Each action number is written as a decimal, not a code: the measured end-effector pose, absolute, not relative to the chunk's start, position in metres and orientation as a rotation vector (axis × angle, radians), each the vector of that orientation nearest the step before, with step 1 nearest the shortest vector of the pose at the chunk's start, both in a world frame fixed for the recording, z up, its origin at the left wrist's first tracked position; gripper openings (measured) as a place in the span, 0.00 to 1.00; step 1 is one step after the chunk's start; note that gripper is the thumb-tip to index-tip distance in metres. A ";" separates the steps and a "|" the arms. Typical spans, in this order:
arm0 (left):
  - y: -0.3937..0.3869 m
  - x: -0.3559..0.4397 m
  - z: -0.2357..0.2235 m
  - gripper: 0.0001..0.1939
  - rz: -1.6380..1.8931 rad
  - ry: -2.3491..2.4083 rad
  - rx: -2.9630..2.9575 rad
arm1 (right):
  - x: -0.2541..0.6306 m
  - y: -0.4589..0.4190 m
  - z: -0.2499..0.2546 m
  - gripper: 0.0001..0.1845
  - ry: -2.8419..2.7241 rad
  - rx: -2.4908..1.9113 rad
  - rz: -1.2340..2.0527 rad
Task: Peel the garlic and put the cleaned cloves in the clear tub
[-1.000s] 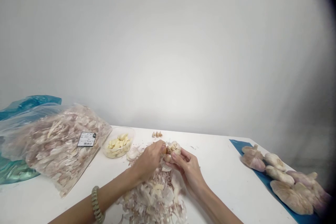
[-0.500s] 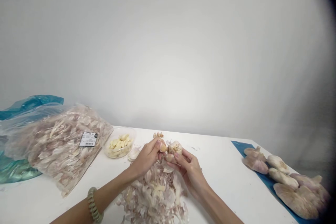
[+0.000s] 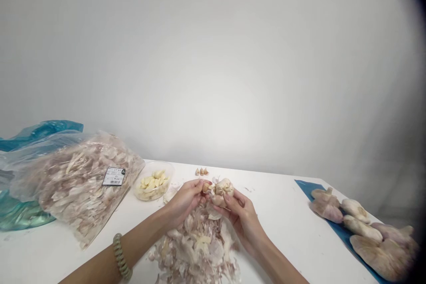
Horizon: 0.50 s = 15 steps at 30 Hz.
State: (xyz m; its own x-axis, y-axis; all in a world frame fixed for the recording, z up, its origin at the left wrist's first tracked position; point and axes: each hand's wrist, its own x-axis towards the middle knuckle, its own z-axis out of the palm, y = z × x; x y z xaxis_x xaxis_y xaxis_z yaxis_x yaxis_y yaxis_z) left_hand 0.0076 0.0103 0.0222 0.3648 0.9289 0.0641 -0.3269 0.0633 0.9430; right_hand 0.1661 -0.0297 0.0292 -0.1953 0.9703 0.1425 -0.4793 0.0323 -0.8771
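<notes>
In my right hand [image 3: 242, 213] is a partly broken-up garlic bulb [image 3: 223, 188], held between thumb and fingers. My left hand [image 3: 186, 199] pinches a garlic clove [image 3: 207, 187] at the bulb's left side; whether the clove is still joined to the bulb I cannot tell. Under both hands lies a heap of papery garlic skins [image 3: 199, 248]. Just beyond them a few unpeeled cloves [image 3: 201, 171] stand in a small row. To the left, a clear plastic tub [image 3: 137, 191] holds several peeled cloves [image 3: 153, 182].
A clear bag stuffed with garlic skins [image 3: 86, 182] and bearing a label [image 3: 113, 176] fills the left, beside teal plastic [image 3: 28, 215]. Several whole garlic bulbs [image 3: 361, 226] rest on a blue sheet [image 3: 311, 185] at the right. A pale wall rises behind the white table [image 3: 282, 213].
The clove in my left fingers has turned and sits slightly lower against the bulb. My right hand has tilted the bulb a little. The view has shifted slightly.
</notes>
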 end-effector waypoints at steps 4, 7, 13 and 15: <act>0.007 0.008 0.025 0.15 1.054 0.669 1.091 | 0.166 -0.030 0.028 0.22 -1.029 -0.641 1.507; 0.003 0.008 0.029 0.16 1.062 0.675 1.089 | 0.165 -0.030 0.027 0.23 -1.016 -0.640 1.501; 0.003 0.006 0.031 0.11 1.042 0.657 0.939 | 0.164 -0.032 0.031 0.23 -1.012 -0.641 1.511; 0.004 0.007 0.030 0.10 1.034 0.651 0.890 | 0.165 -0.033 0.032 0.22 -0.997 -0.629 1.528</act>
State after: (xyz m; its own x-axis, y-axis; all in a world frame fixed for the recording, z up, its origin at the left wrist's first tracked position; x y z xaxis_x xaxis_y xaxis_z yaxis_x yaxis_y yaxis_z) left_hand 0.0065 0.0043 0.0304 0.3847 0.9216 -0.0511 -0.4444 0.2335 0.8649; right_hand 0.1645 -0.0327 0.0319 -0.2079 0.9689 0.1344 -0.5135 0.0089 -0.8580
